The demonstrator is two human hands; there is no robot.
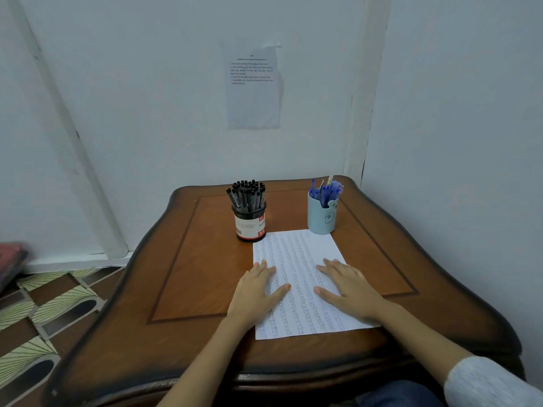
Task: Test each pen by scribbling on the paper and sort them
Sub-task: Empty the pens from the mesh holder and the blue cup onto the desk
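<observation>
White paper (pixel 296 254), covered with rows of scribbles, lies on the bench (pixel 191 259) with its long axis running away from the person. Both hands rest flat on it, fingers straight, holding nothing: the left hand (pixel 258 292) over the paper's left edge, the right hand (pixel 349 289) on its right half. Black pens (pixel 248 193) stand in a black pot (pixel 250 226) at the paper's far left corner; blue pens (pixel 326 188) fill a pale blue cup (pixel 321 218) at its far right corner. Each holder lies just beyond the hand on its own side, about equally near.
</observation>
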